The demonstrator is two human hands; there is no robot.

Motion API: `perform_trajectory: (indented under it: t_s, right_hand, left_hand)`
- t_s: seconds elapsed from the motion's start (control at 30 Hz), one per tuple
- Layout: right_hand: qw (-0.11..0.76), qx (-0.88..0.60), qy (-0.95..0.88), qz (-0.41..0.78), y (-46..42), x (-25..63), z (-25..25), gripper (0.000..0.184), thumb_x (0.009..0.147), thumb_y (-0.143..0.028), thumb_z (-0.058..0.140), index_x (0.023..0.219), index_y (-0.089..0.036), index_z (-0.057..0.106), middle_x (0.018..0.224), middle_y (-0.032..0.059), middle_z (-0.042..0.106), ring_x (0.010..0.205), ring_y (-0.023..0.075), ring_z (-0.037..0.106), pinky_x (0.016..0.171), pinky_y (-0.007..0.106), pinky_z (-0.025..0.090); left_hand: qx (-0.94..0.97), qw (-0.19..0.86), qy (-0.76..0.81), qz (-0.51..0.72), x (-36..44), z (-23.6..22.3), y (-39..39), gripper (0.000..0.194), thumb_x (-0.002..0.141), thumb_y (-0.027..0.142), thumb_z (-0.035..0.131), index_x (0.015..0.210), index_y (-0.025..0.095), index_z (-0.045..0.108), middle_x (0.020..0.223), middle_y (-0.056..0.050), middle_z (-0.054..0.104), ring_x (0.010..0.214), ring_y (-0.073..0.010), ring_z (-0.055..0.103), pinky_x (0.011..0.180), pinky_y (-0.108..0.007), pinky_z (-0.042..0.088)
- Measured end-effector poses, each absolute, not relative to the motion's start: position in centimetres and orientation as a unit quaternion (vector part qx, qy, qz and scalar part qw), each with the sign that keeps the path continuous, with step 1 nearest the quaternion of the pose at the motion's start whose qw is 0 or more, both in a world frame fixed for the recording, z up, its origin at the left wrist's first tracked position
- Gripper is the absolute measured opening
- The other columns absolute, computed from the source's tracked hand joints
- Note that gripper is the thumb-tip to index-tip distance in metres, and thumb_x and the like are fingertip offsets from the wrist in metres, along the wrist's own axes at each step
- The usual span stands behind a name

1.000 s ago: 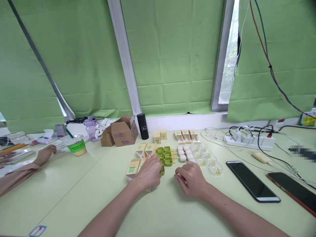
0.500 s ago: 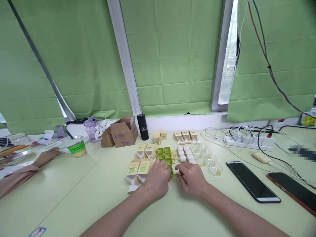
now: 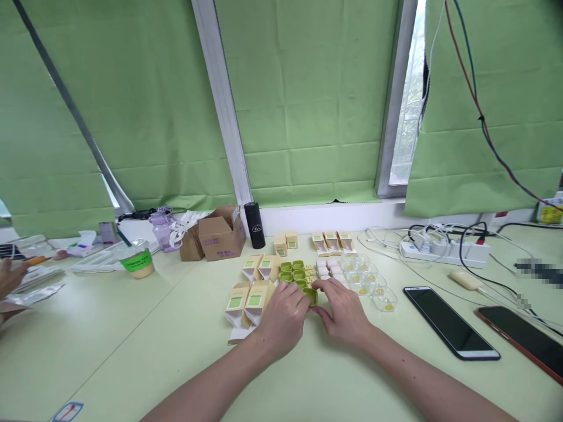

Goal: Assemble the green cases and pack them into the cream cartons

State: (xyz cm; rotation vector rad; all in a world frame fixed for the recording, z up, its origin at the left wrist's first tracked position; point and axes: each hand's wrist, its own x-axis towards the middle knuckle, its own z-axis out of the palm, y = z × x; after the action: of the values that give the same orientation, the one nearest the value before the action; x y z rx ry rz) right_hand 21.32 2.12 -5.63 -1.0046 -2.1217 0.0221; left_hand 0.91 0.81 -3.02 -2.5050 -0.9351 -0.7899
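Observation:
A small green square tray [image 3: 312, 296] is held between my hands just above the table. My left hand [image 3: 285, 316] is closed on its left side, the fingers bent over it. My right hand [image 3: 345, 310] has index finger and thumb at its right edge, pinching it. Just behind are several more green trays [image 3: 298, 275] in rows, with little yellow pieces [image 3: 310, 271] beside them. White blocks [image 3: 323, 272] stand in rows behind my right hand, next to clear plastic cups [image 3: 364, 287] with yellow spots. Open cardboard boxes with green labels [image 3: 255, 302] are left of my left hand.
Two phones [image 3: 451, 322] lie at the right, near a power strip [image 3: 444, 255] and cables. At the back stand a black bottle [image 3: 254, 225], a brown carton [image 3: 220, 237] and several small boxes [image 3: 333, 243]. A drink cup [image 3: 136, 261] and another person's hand [image 3: 9, 278] are at left.
The green tray has come up and right between my hands, and my right fingers now meet it. The other person's hand at left has drawn back out toward the edge.

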Motion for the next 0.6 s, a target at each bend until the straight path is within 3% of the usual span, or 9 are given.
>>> perform_trajectory:
  t_s: [0.23,0.33,0.6]
  right_hand:
    - [0.475,-0.378,-0.793,0.048,2.8,21.7,-6.0,0.046,0.090,-0.017,0.062,0.133,-0.025,0.050,0.121,0.0093,0.071,0.100,0.0264,0.069,0.074,0.038,0.058]
    - [0.516,-0.370,-0.770,0.069,2.8,21.6,-5.9,0.049,0.089,-0.018,0.062,0.136,-0.027,0.049,0.126,0.0097,0.069,0.096,0.0247,0.069,0.070,0.036,0.059]
    - [0.568,-0.331,-0.749,0.082,2.4,21.5,-5.8,0.051,0.093,-0.017,0.060,0.141,-0.029,0.049,0.128,0.0102,0.067,0.100,0.0257,0.068,0.071,0.038,0.060]
  left_hand:
    - [-0.856,0.160,-0.334,-0.361,0.7,-2.0,0.2,0.019,0.098,0.010,0.053,0.111,0.017,0.064,0.087,-0.008,0.070,0.081,-0.0245,0.056,0.074,-0.040,0.037]
    - [-0.838,0.149,-0.352,-0.389,0.5,-1.8,0.2,0.018,0.098,0.012,0.054,0.114,0.017,0.061,0.091,-0.009,0.071,0.084,-0.0262,0.057,0.076,-0.041,0.040]
    - [-0.818,0.142,-0.359,-0.426,0.5,-2.3,0.6,0.038,0.099,0.012,0.060,0.135,0.020,0.055,0.122,-0.012,0.072,0.113,-0.0308,0.061,0.095,-0.047,0.050]
